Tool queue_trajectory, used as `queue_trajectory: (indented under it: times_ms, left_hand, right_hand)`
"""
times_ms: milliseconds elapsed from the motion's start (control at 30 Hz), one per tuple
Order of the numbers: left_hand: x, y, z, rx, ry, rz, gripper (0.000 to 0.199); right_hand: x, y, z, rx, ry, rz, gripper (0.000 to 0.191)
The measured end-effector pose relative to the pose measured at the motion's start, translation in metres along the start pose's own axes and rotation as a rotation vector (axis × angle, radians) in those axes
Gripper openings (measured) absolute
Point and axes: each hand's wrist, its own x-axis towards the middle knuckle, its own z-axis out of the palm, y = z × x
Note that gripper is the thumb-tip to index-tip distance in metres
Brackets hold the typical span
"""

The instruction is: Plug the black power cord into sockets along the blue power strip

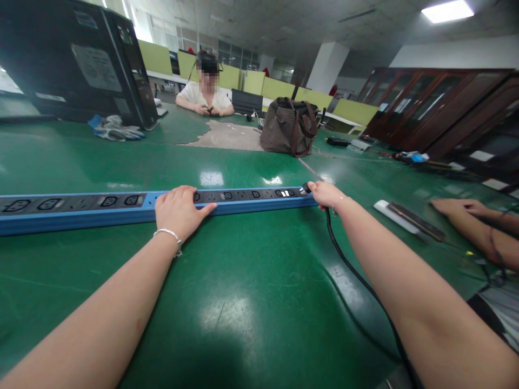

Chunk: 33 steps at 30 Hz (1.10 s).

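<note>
A long blue power strip (251,206) with a row of black sockets lies across the green table. My left hand (178,210) rests over its middle, fingers on the far side and thumb along the near edge. At the strip's right end, my right hand (325,195) is closed on a black plug (307,187) whose metal prongs point left, just above the last sockets. Whether the prongs touch the strip cannot be told. From under my right hand a black cable (344,259) curves down to the bottom right.
A large black cabinet (60,65) stands at the back left, with gloves (115,128) beside it. A brown bag (287,127) sits at the back. Another person (208,100) sits across. White and dark bars (409,219) lie right, near another person's arms (478,221).
</note>
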Motion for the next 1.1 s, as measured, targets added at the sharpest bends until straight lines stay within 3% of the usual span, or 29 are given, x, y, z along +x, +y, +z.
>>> queue_trajectory:
  times_ms: [200,467,633,1000,1100]
  left_hand:
    - [0.0,0.0,-0.001,-0.016,-0.003,-0.004,0.065]
    - [-0.001,0.001,-0.001,0.003,-0.003,-0.008,0.065]
    - [-0.001,0.001,0.0,0.0,0.011,-0.002,0.064]
    - [-0.001,0.001,-0.001,-0.009,0.002,-0.009,0.064]
    - [-0.001,0.002,-0.001,-0.008,-0.001,-0.013,0.064]
  right_hand:
    - [0.003,-0.002,0.002,-0.176,0.051,-0.053,0.059]
    - [0.013,0.002,0.005,-0.249,0.124,-0.11,0.042]
    - [0.017,0.0,0.007,-0.238,0.159,-0.06,0.054]
    - [0.021,-0.006,0.0,-0.279,0.084,-0.118,0.039]
    - [0.017,-0.011,0.002,-0.28,0.097,-0.092,0.044]
